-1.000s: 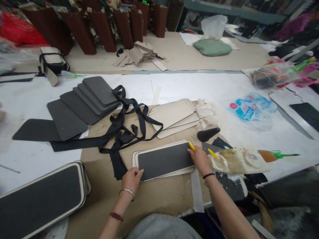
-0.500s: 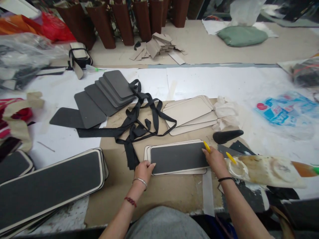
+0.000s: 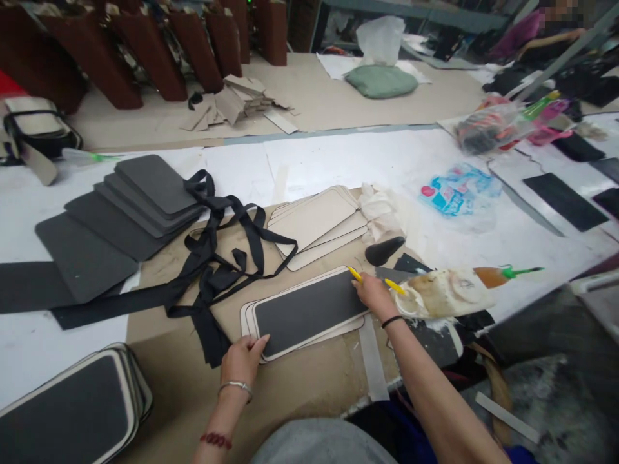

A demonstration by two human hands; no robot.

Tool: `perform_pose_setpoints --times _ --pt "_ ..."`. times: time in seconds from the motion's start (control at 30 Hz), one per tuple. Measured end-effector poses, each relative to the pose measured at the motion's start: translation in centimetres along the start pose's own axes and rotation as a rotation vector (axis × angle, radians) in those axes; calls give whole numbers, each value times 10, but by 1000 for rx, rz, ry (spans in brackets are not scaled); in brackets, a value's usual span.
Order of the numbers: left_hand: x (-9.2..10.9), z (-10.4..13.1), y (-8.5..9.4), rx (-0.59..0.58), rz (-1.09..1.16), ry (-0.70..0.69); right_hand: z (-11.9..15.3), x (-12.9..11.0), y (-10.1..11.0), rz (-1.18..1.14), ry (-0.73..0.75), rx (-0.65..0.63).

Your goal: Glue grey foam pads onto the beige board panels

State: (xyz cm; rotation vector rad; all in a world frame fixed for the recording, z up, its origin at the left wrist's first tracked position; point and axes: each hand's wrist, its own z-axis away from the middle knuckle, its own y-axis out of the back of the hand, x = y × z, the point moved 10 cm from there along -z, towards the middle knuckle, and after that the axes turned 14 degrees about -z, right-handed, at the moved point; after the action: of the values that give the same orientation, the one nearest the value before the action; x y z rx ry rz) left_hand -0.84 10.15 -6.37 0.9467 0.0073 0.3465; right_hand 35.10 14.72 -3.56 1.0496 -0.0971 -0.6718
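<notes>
A dark grey rectangular panel with a cream border [image 3: 309, 309] lies on a small fanned stack of cream pieces. At its lower left corner is my left hand [image 3: 242, 364], closed on the edge with the thumb on top. My right hand [image 3: 376, 298] is closed around a slim yellow pen-like tool [image 3: 395, 287], which pokes out on both sides of the fingers. That hand rests at the panel's right end. Behind the panel lie more cream panels [image 3: 322, 219]. Tangled black strap [image 3: 227, 277] sits to the left, near a fan of grey panels [image 3: 155, 187].
On the right are a glue-smeared container [image 3: 435, 293], an amber bottle with a green nozzle [image 3: 488, 277] and a black curved object [image 3: 384, 251]. Bordered panels [image 3: 68, 412] are stacked at lower left. Brown cases [image 3: 164, 58] and cardboard scraps [image 3: 236, 103] stand behind.
The view has swung to the right, so the table's contents sit further left in it. Both hands remain at the same panel, and the yellow tool is still in my right hand.
</notes>
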Motion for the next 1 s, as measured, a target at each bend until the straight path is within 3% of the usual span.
perform_pose_setpoints --times 0.23,0.4,0.47,0.63,0.73,0.83,1.0 --pt "2 -1 -1 -26 -30 2 2 0 3 -35 -29 25" --pt "4 1 -3 -6 -36 -15 13 7 14 -49 -60 193" --pt "6 2 -2 44 -32 -35 13 13 12 -62 -51 201" --pt "2 9 19 327 143 -20 5 23 2 -190 10 128" --pt "-9 3 11 227 364 70 3 15 -4 -229 79 61" --pt "-18 -6 2 100 513 128 5 9 -5 -162 78 83" --pt "-24 -12 8 110 515 118 18 11 3 -9 -21 201"
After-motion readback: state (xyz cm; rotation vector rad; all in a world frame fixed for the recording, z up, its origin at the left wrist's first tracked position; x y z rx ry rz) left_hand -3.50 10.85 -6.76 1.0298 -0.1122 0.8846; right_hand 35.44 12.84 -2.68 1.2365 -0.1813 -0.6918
